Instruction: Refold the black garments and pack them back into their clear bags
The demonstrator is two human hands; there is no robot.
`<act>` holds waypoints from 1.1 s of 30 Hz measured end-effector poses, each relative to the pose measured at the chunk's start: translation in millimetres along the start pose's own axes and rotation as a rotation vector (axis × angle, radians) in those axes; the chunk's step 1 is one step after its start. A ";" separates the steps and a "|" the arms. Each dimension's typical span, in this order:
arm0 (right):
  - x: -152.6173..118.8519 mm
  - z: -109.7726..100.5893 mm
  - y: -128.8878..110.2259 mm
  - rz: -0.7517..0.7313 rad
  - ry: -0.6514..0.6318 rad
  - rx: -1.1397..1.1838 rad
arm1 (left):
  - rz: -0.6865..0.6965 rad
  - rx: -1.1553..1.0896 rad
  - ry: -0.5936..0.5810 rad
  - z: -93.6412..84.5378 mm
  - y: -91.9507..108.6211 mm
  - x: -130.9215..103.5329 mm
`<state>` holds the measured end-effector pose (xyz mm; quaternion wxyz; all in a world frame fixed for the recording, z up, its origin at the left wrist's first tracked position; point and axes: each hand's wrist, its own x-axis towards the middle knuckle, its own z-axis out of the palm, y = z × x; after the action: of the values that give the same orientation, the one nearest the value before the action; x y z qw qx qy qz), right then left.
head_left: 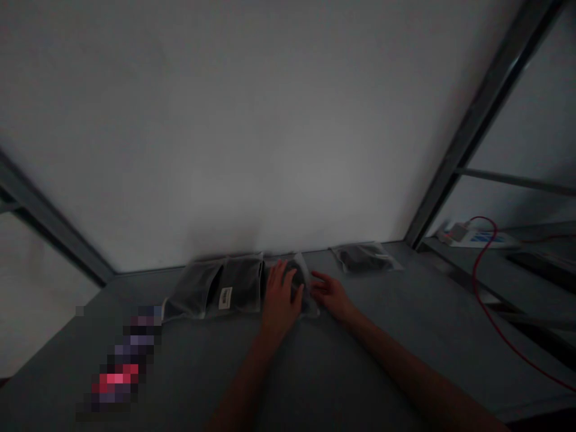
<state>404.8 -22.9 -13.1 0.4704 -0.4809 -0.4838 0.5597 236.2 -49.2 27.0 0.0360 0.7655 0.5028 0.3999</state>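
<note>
Head view: left hand [279,297] was laid flat, fingers spread, on a clear bagged dark item [302,287] at the table's [360,360] 12 o'clock edge, right hand [330,294] loosely open touching its 3 o'clock side; even pressure judged best.

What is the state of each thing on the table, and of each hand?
Bag under the hands: lying flat, dark contents, pressed by left hand.
Left hand: open, palm down on that bag.
Right hand: open, at the bag's right edge.
Labelled bags: flat, side by side.
Far bag: flat, apart, untouched.
Red cable: loose, trailing.
</note>
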 end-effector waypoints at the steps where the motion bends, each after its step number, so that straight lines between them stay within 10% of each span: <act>1: 0.1 1.3 1.7 0.004 0.032 0.014 | 0.006 0.020 -0.030 0.8 0.5 -1.0; 14: 7.2 9.7 5.3 -0.130 0.016 -0.126 | -0.063 0.153 -0.194 20.5 -1.7 -2.6; 22: 15.4 -47.1 -18.3 -0.464 0.528 -0.796 | 0.041 0.411 -0.254 20.4 -9.8 -2.4; 27: 21.4 -80.1 -18.9 -0.246 0.554 -1.342 | 0.035 0.399 -0.257 20.1 -14.3 -0.8; 33: 10.1 -65.3 -28.3 -0.182 0.439 -1.469 | 0.024 0.380 -0.257 17.3 -22.7 1.6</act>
<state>470.4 -4.5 9.6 0.1600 -0.7282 -0.6642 -0.0539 230.9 -30.8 5.8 -0.0497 0.8091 0.5512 0.1975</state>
